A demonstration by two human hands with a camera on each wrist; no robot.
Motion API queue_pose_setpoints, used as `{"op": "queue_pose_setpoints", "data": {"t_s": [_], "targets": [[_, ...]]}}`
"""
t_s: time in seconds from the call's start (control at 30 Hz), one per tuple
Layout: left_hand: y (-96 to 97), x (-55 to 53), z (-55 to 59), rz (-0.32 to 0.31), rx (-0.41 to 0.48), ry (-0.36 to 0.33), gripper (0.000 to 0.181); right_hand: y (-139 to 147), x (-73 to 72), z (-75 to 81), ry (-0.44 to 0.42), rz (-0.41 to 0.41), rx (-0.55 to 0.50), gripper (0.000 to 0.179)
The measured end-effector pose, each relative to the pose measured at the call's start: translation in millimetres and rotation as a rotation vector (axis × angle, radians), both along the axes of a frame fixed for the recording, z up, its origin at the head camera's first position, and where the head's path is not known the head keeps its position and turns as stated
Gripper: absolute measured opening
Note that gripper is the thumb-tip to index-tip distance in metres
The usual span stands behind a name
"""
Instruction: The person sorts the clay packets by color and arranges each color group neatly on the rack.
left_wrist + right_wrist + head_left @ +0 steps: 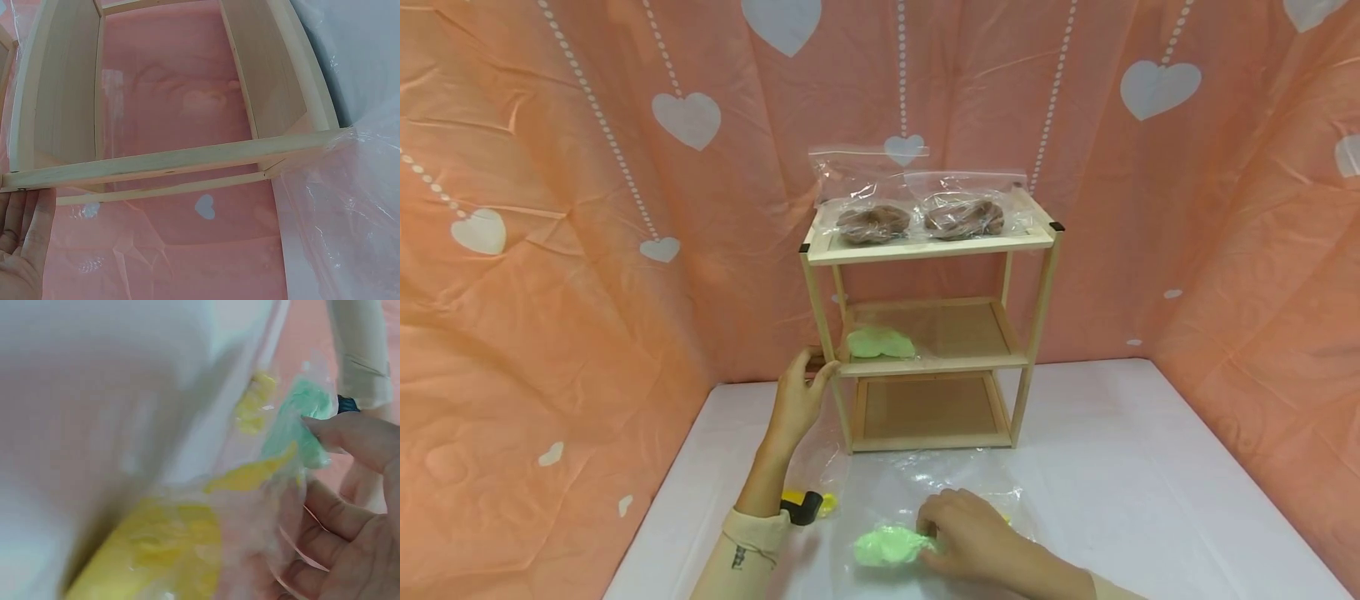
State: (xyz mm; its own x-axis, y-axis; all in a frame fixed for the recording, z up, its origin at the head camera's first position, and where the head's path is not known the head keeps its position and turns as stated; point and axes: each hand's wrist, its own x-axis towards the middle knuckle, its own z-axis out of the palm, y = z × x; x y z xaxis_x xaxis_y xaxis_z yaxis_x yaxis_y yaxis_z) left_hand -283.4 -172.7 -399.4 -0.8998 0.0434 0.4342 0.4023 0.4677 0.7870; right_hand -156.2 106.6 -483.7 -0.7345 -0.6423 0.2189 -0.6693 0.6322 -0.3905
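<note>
A three-tier wooden shelf rack (917,364) stands on the white table. My left hand (801,396) grips its left front post at the middle tier; in the left wrist view, the fingers (28,228) lie against the wood. Low in the head view, my right hand (966,533) pinches a clear bag of light green soft stuff (887,547), the thumb resting on it in the right wrist view. Another green bag (880,342) lies on the middle tier. Two bags of brown twisted stuff, one left (872,223) and one right (964,218), sit on top.
Clear bags with yellow contents (169,550) lie on the table, one beside my right hand, another (827,503) partly hidden by my left wrist. A peach cloth (745,208) with white hearts hangs behind and at both sides. The bottom tier (932,408) shows bare wood.
</note>
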Motion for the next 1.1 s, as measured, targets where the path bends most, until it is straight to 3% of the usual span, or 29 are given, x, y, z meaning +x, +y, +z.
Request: {"op": "queue_pose_setpoints", "data": {"t_s": [0.17,0.4,0.67,0.97,1.1], "targets": [[0.5,0.1,0.8,0.001,0.006,0.006,0.031,6.2,2.4,14.0,0.000,-0.011,-0.062,0.017],[0.4,0.2,1.1,-0.003,0.009,0.008,0.030,16.2,4.7,33.4,0.090,0.009,-0.132,0.017],[0.3,0.6,-0.6,-0.007,0.006,0.009,0.031,36.6,4.4,55.5,0.081,0.032,-0.179,0.019],[1.1,1.0,1.6,-0.005,0.021,0.005,0.027,63.0,0.2,70.8,0.239,0.072,-0.301,0.035],[0.9,0.3,0.9,-0.001,0.013,0.010,0.028,72.7,-2.3,75.6,0.264,0.109,-0.353,0.041]]}}
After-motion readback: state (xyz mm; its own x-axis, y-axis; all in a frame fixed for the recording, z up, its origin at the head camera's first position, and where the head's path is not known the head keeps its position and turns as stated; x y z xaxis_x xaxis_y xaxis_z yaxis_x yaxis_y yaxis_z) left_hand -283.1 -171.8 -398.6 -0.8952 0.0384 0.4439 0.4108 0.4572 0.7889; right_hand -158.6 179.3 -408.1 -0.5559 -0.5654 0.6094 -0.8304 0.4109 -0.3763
